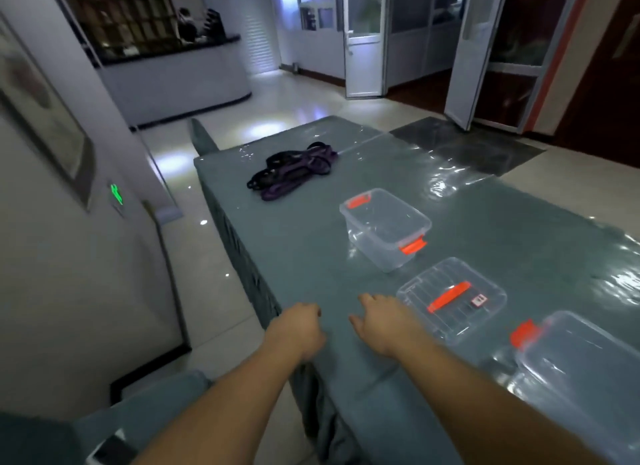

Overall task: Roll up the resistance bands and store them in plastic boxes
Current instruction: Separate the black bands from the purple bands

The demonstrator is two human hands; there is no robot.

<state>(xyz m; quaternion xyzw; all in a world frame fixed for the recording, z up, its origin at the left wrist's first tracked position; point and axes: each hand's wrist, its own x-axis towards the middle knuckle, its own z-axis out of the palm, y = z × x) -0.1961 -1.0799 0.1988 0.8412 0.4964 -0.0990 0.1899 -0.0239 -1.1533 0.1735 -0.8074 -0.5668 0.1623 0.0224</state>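
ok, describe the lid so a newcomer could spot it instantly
On the long grey-green cloth-covered table, find the row of clear plastic pieces with orange fittings along the near right. The flat clear plastic lid lies between the open clear plastic box with orange latches and a second clear box. It alone is flat, with one orange handle across its middle.

I am seeing the resistance bands point(292, 170) lying in a loose, unrolled heap of black and purple straps at eleven o'clock on the table. An open clear plastic box point(386, 229) with orange latches is sitting near centre. Its clear lid point(452, 300), orange-handled, is lying flat at four o'clock of it. A second clear box point(581, 371) is sitting at the lower right.
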